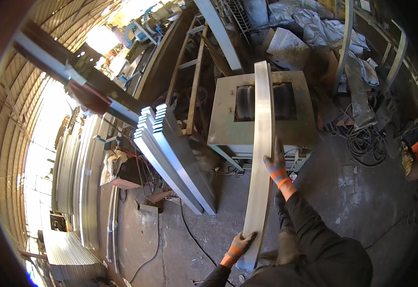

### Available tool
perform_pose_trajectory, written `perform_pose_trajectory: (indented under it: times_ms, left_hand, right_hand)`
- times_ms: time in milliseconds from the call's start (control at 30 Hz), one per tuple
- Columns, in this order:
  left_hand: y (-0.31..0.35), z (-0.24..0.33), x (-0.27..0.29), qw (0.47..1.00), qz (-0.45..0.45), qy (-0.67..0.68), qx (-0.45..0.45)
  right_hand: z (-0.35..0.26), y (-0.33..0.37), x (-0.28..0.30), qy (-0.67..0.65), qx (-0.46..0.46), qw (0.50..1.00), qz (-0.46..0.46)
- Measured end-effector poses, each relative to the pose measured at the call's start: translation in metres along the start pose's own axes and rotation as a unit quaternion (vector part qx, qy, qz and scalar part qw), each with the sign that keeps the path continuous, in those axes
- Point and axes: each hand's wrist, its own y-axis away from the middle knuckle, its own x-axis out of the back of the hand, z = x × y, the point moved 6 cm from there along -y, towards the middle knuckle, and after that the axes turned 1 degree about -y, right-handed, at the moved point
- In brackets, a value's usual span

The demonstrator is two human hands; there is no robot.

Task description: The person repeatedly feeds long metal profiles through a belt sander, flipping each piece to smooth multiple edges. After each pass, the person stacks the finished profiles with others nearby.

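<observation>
A long metal bar [260,162] is being gripped — near its lower end by the gloved left hand [240,245], farther up by the gloved right hand [277,171] — and is being held across the view of a boxy machine [225,126], contact unclear, while stacked bars [175,158] are being seen at left.

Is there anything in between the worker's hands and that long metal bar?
Only gloves: the left hand holds the bar near its lower end, the right hand its right edge. Nothing else visible stands between.
</observation>
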Motion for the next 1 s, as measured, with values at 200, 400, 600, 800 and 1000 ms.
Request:
perform_pose_trajectory:
  times_ms: [200,400,600,800,1000]
  left_hand:
    - [-0.155,0.221,-0.060,0.778,0.102,-0.451,-0.426]
    - [-0.279,0.303,-0.064,0.991,0.012,-0.090,-0.103]
    - [-0.206,0.224,-0.057,0.996,0.044,-0.032,-0.075]
    - [-0.059,0.042,-0.020,0.990,0.060,-0.075,-0.106]
    - [0.097,-0.141,0.023,0.982,0.075,-0.141,-0.105]
  right_hand:
    - [-0.008,-0.238,-0.085,0.359,0.184,0.908,-0.113]
    - [0.023,-0.376,-0.105,0.487,0.116,0.862,-0.087]
    - [0.010,-0.272,-0.085,0.508,0.045,0.844,-0.164]
    - [-0.049,-0.046,-0.047,0.479,0.132,0.864,-0.085]
    - [-0.121,0.186,-0.009,0.446,0.059,0.871,-0.195]
